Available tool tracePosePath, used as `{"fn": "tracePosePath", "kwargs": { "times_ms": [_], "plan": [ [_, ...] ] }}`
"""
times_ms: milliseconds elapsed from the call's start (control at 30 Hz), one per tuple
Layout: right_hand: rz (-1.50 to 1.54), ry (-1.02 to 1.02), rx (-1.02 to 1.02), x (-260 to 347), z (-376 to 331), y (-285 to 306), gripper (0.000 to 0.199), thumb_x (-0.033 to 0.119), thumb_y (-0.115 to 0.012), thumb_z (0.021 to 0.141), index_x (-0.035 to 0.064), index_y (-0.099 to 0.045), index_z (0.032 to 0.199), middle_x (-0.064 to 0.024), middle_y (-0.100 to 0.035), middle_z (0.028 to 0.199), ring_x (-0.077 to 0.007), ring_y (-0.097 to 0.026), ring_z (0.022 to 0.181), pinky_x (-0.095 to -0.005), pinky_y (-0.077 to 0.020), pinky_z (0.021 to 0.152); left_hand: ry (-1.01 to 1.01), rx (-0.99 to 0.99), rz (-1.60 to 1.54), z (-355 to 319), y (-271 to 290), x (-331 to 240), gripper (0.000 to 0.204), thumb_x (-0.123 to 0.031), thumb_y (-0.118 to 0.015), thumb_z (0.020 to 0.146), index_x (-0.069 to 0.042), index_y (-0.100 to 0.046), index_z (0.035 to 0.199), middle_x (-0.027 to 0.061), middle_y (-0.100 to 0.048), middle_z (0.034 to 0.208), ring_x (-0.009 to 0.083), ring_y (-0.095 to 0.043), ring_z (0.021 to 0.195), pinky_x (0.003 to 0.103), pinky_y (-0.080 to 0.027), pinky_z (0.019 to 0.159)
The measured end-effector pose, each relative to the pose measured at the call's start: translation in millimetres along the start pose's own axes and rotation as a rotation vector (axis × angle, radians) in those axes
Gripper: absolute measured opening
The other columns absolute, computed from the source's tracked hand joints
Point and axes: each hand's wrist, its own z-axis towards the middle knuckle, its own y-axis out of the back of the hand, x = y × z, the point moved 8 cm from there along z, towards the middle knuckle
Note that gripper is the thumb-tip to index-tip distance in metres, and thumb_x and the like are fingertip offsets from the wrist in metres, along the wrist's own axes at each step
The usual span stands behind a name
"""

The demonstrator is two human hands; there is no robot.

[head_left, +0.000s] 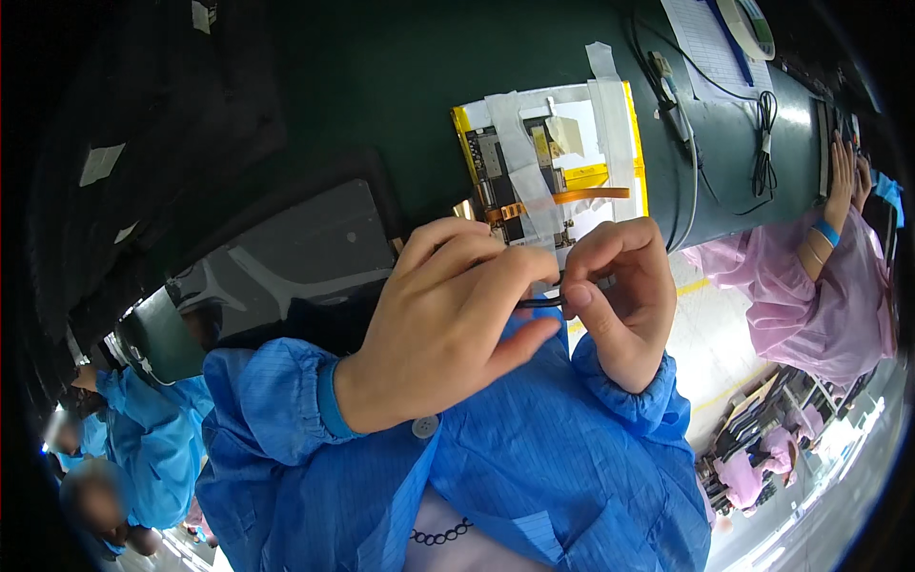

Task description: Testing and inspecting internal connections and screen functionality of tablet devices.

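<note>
Both hands pinch a thin black part close to the chest, above an opened device.

At far left, people in blue gowns sit low in the view. The left hand (448,324), in a blue sleeve (276,400), has its fingers (505,272) curled and pressed on one end of the part (541,302). The right hand (620,296) pinches the other end between thumb and forefinger. Behind them the device (548,162), its boards taped and showing, lies on the dark green table (381,86). At right, a person in a pink gown (810,296) works. The part seems to be in preparation by hand; next would call for a steady, fine grip.
</note>
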Motion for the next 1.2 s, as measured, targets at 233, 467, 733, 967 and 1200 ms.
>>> {"fn": "tracePosePath", "kwargs": {
  "times_ms": [233, 467, 733, 967, 1200],
  "plan": [
    [-0.120, -0.085, 0.071, -13, 2, -8, 0.019, -0.005, -0.053, 0.086, -0.0032, -0.053, 0.105, -0.0107, -0.063, 0.095, -0.0158, -0.064, 0.086, -0.0246, -0.0514, 0.076, -0.178, -0.144, 0.451, -4, 20, -8, 0.019, -0.006, -0.074, 0.061, -0.009, -0.066, 0.078, 0.0016, -0.059, 0.068, 0.0170, -0.058, 0.072, 0.038, -0.046, 0.085],
    [-0.010, -0.137, -0.076, -15, 14, -11, 0.024, -0.006, -0.057, 0.083, -0.0003, -0.051, 0.106, -0.0109, -0.067, 0.093, -0.0169, -0.066, 0.082, -0.0243, -0.0526, 0.073, -0.288, -0.294, 0.593, 6, 22, -12, 0.021, -0.018, -0.078, 0.060, -0.013, -0.067, 0.076, 0.0002, -0.062, 0.083, 0.0198, -0.060, 0.084, 0.042, -0.038, 0.095],
    [-0.355, 0.046, -0.135, -5, 24, -9, 0.025, -0.007, -0.062, 0.078, 0.0007, -0.054, 0.101, -0.0109, -0.067, 0.090, -0.0172, -0.068, 0.077, -0.0245, -0.0521, 0.070, -0.158, -0.161, 0.584, 16, 22, 9, 0.018, -0.014, -0.077, 0.060, -0.017, -0.064, 0.073, -0.0024, -0.061, 0.097, 0.0196, -0.055, 0.099, 0.046, -0.027, 0.104],
    [-0.535, 0.186, -0.100, 4, 27, -22, 0.023, -0.009, -0.061, 0.078, -0.0016, -0.057, 0.099, -0.0098, -0.066, 0.089, -0.0170, -0.066, 0.078, -0.0267, -0.0523, 0.072, -0.139, -0.238, 0.626, 15, 21, 12, 0.018, -0.010, -0.072, 0.059, -0.015, -0.062, 0.073, -0.0021, -0.060, 0.101, 0.0205, -0.054, 0.104, 0.048, -0.024, 0.107],
    [-0.770, 0.329, -0.266, 11, 22, 3, 0.015, -0.009, -0.058, 0.078, 0.0003, -0.062, 0.089, -0.0125, -0.063, 0.081, -0.0239, -0.064, 0.073, -0.0281, -0.0495, 0.065, -0.088, -0.166, 0.626, 16, 16, 25, 0.018, -0.010, -0.073, 0.059, -0.014, -0.060, 0.071, -0.0027, -0.059, 0.098, 0.0199, -0.054, 0.102, 0.048, -0.023, 0.107]
  ]
}}
